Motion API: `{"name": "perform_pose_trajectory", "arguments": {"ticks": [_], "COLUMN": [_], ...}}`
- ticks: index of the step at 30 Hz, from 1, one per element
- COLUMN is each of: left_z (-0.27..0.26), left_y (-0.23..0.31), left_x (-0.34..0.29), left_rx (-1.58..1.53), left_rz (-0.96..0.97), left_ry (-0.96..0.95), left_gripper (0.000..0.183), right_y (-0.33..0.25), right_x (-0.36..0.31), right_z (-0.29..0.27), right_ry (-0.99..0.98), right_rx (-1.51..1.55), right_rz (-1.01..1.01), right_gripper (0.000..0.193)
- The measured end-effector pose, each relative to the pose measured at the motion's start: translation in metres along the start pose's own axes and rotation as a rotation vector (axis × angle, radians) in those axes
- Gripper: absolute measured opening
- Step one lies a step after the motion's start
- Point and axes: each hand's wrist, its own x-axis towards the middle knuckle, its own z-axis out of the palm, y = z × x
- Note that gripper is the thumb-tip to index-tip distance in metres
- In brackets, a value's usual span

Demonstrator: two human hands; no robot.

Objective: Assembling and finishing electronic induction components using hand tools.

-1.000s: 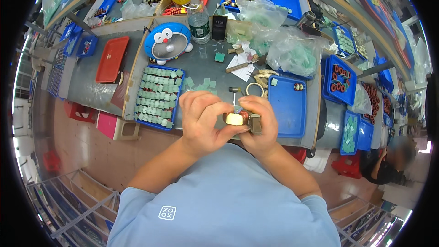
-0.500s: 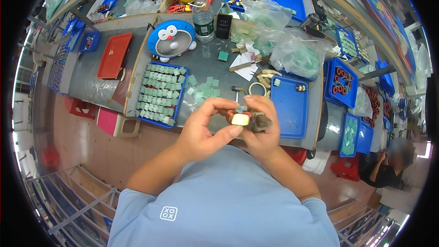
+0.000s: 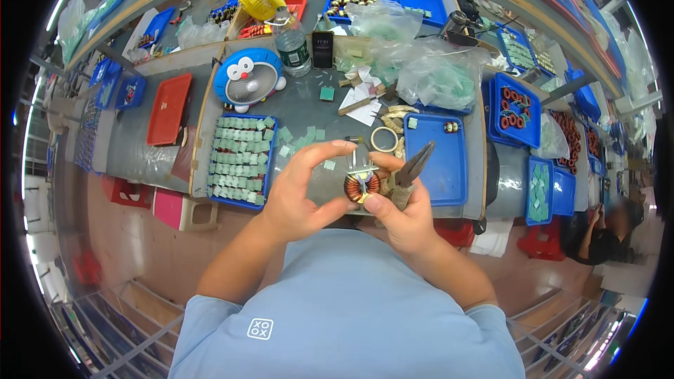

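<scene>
A copper-wound toroidal coil [image 3: 357, 187] is up in front of my chest, a small plate and upright wire leads on its far side. My left hand [image 3: 298, 193] curves round its left side, forefinger beside the leads and thumb by the coil's lower edge. On the other side my right hand [image 3: 406, 221] presses its thumb to the coil. That same hand keeps a pair of pliers [image 3: 417, 164], wrapped handles in the palm, jaws pointing up and away to the right. The right fingers behind the coil are partly hidden.
A blue tray [image 3: 270, 168] of coils topped with green plates stands left; loose green plates [image 3: 310, 135] lie beside it. At right is another blue tray [image 3: 442, 168] with few parts. Farther back are a tape ring [image 3: 384, 140], fan [image 3: 249, 78], bottle [image 3: 292, 50] and phone [image 3: 323, 50].
The coil has been turned: its copper windings now face me instead of the pale yellow side, and its leads point away. The pliers have swung to point up and right.
</scene>
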Motion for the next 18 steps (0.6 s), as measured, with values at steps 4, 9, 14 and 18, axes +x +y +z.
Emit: {"name": "perform_pose_trajectory", "arguments": {"ticks": [4,9,14,18], "left_z": [-0.001,0.008,0.002,-0.001], "left_y": [-0.006,-0.019,-0.028,-0.030], "left_x": [0.002,-0.008,-0.010,-0.008], "left_rx": [-0.055,-0.139,-0.407,-0.757], "left_rz": [0.053,-0.061,-0.242,-0.406], "left_ry": [-0.101,-0.085,-0.131,-0.122], "left_gripper": [0.056,0.049,0.051,0.054], "right_y": [0.005,0.006,0.017,0.024], "right_x": [-0.001,0.004,0.017,0.026], "right_z": [-0.004,-0.002,0.002,0.014], "right_ry": [-0.012,-0.014,-0.013,0.035], "right_rx": [-0.168,-0.192,-0.214,-0.263], "right_rz": [-0.149,-0.196,-0.196,-0.278], "right_gripper": [0.051,0.050,0.052,0.054]}}
